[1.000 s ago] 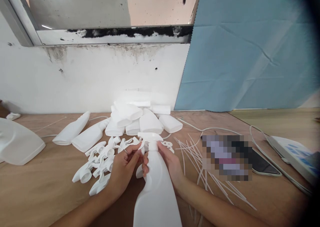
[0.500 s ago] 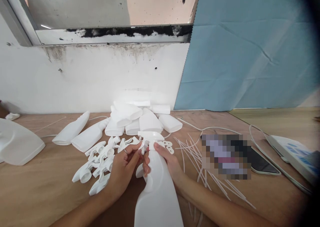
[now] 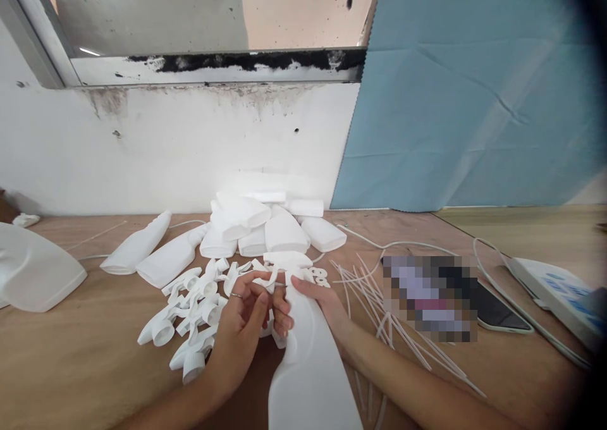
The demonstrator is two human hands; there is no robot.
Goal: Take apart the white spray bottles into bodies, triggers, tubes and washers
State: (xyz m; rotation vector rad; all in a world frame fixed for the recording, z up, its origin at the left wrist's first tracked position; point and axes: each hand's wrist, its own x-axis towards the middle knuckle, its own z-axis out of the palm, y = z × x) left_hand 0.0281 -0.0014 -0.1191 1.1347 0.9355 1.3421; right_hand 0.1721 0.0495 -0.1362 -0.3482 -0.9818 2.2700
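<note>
A white spray bottle (image 3: pixel 315 360) stands tilted in front of me, its white spray head (image 3: pixel 289 260) on top at the neck. My right hand (image 3: pixel 317 300) is wrapped round the bottle just below the head, thumb on the near side and fingertips showing at the left. At the head's left, my left hand (image 3: pixel 244 313) has its fingers closed at the trigger (image 3: pixel 269 284); the exact contact is partly hidden. Several loose white spray heads (image 3: pixel 202 303) lie beside and partly behind my left hand.
White bottles (image 3: pixel 284 231) are piled against the wall, with more bottles (image 3: pixel 38 272) at left. Thin white tubes (image 3: pixel 379 310) lie scattered right of my hands, beside a phone (image 3: pixel 502 310). A cable (image 3: pixel 417 243) and a white device (image 3: pixel 554 291) are further right. Small white rings (image 3: pixel 320 275) lie behind the bottle.
The held bottle has shifted slightly right. My left index finger now reaches further across at the trigger, and a spray head's cap shows by my left wrist.
</note>
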